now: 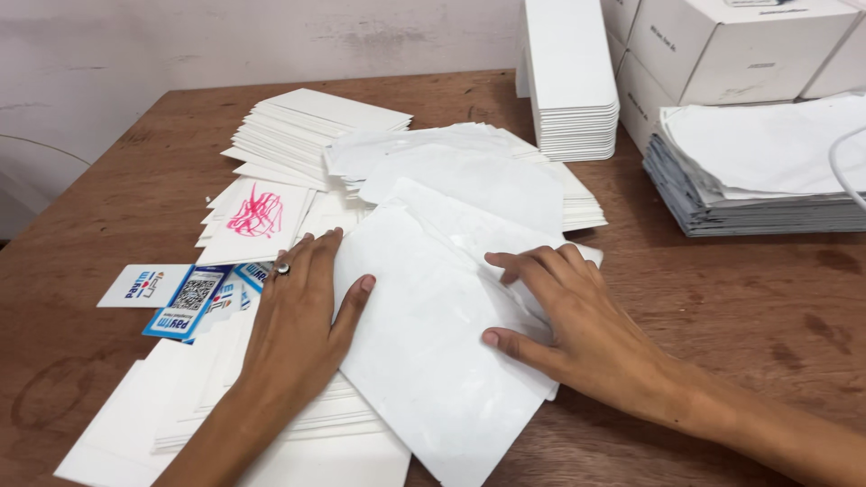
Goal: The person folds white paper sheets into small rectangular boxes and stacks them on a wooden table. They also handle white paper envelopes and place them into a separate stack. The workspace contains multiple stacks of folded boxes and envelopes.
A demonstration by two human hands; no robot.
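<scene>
A large thin white paper sheet (424, 334) lies tilted on the wooden table (740, 307) in front of me. My left hand (298, 316), with a ring on one finger, rests flat at the sheet's left edge, over a spread of white cards (189, 406). My right hand (568, 316) lies palm down on the sheet's right side, fingers spread and pressing it. Neither hand grips anything. More thin white sheets (460, 167) lie behind, partly under the front one.
A stack of white cards (307, 131) sits at the back left, one card with a pink scribble (255, 216). Blue-and-white printed cards (185, 298) lie at left. A tall white stack (570, 81), white boxes (722, 45) and a paper-covered grey pile (758, 194) stand at right.
</scene>
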